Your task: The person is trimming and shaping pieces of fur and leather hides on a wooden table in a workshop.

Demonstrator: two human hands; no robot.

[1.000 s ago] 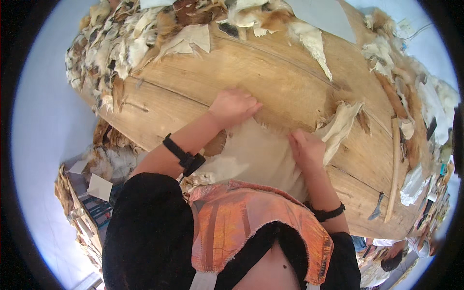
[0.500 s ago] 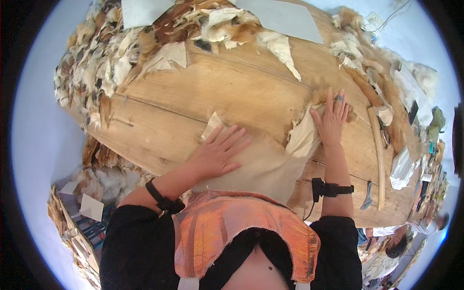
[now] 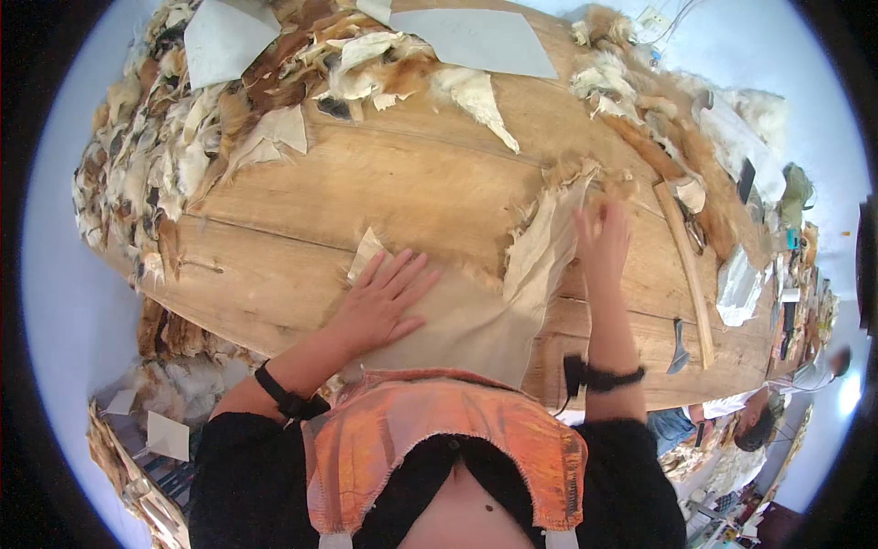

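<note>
My left hand (image 3: 384,297) lies flat, its fingers spread, on a thin translucent beige sheet (image 3: 457,316) at the near edge of the wooden table (image 3: 412,192). Under or beside the sheet is a piece of fur pelt, skin side up; its pale skin (image 3: 544,247) shows to the right, with a furry fringe at the far end. A small pale corner (image 3: 368,252) pokes out just beyond my left fingers. My right hand (image 3: 604,242) is just right of this pelt's far end. Its fingers are bent and smeared by motion, so a grip cannot be made out.
Fur scraps (image 3: 174,137) are heaped along the far left, with white sheets (image 3: 476,41) at the back. At right lie a wooden stick (image 3: 686,274), a dark curved blade (image 3: 678,348) and more furs (image 3: 631,119). Another person (image 3: 754,421) is at the lower right.
My right hand was flat with fingers spread beside the pelt; now its fingers are bent and it has drawn slightly nearer. My left hand stays flat. The whole view has shifted.
</note>
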